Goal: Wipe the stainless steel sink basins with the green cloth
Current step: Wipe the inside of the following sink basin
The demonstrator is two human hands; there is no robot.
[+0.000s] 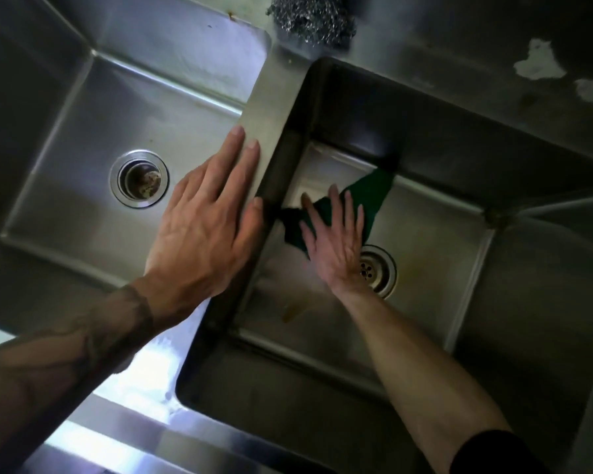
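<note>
- The green cloth (pixel 374 196) lies on the right basin (pixel 435 241) floor near its far corner, its long axis slanting from the divider (pixel 264 107) toward the far wall.
- The right hand (pixel 334 241) presses it, grip spread flat.
- The left hand (pixel 202 227), also spread, rests on the divider.
- Unwiped floor probably lies nearer, around the drain (pixel 380 271): pull back.
</note>
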